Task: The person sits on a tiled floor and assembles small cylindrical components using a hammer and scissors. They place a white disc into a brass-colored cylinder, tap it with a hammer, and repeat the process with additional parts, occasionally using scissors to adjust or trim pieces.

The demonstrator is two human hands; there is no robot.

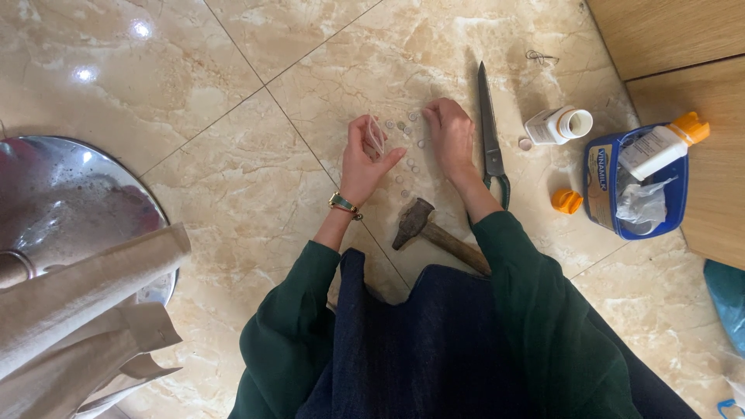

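My left hand (366,153) is raised palm up over the tiled floor and holds a small pale ring-like piece between its fingers. My right hand (450,133) rests fingers down on the floor, touching several small round metal pieces (405,126) scattered between the two hands. A hammer (423,226) with a rusty head and wooden handle lies just below my hands, near my lap. Long scissors (489,128) with green handles lie right of my right hand.
A white bottle (557,126) lies on its side with its cap off. An orange cap (567,201) sits beside a blue box (640,186) holding an orange-topped bottle and plastic. A metal basin (62,206) and beige cloth (85,310) are at left. Wooden furniture (683,46) stands at right.
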